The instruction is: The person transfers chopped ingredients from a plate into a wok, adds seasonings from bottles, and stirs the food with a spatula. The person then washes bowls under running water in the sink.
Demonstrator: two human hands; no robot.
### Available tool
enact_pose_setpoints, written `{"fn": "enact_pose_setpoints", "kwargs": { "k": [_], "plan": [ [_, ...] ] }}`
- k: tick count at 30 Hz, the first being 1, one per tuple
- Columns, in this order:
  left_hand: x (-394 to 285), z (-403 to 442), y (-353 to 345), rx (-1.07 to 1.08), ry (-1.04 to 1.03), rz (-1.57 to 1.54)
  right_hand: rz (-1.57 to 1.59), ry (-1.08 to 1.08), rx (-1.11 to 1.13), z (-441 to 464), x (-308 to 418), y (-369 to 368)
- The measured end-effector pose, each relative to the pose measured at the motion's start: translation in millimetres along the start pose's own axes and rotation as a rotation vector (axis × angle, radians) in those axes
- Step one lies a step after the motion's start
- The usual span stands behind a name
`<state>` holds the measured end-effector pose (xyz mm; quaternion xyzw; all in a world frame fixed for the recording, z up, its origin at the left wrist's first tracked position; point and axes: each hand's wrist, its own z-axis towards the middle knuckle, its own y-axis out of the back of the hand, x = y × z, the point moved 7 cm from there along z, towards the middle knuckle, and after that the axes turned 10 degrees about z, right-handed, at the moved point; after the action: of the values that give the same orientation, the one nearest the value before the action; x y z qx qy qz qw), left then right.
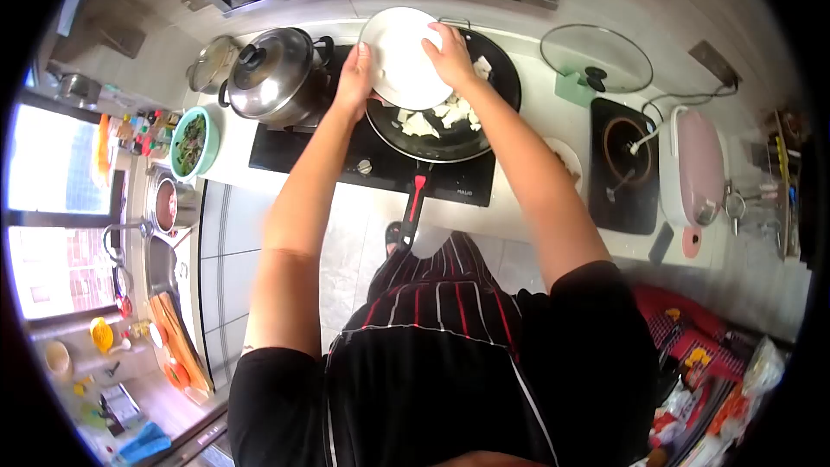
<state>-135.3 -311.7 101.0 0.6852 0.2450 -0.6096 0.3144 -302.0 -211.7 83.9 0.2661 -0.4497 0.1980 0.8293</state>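
Observation:
A white plate (402, 60) is tilted over a black frying pan (445, 143), its left edge gripped by my left hand (354, 78). On its right side my right hand (451, 59) has its fingers on the plate's face and rim. White chunks of food (421, 124), perhaps tofu, lie in the pan below the plate. The pan sits on the black stove (346, 156), and its black and red handle (415, 207) points towards me. Part of the pan is hidden by the plate and my right arm.
A lidded steel pot (272, 78) stands left of the pan. Further left is a mint green bowl (207, 147) of leafy greens. On the right are a glass lid (596, 56), an induction plate (622, 199) and a pink appliance (699, 164). A small plate (566, 156) sits beside my right forearm.

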Motion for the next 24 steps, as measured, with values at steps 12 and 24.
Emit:
{"fn": "enact_pose_setpoints", "kwargs": {
  "k": [12,24],
  "plan": [
    [2.6,31.6,-12.9,-0.090,-0.116,0.101,0.115,0.290,0.143,-12.0,27.4,-70.3],
    [-38.4,31.7,-12.6,-0.216,-0.271,0.744,-0.021,0.498,0.264,-5.1,25.2,-40.8]
  ]
}}
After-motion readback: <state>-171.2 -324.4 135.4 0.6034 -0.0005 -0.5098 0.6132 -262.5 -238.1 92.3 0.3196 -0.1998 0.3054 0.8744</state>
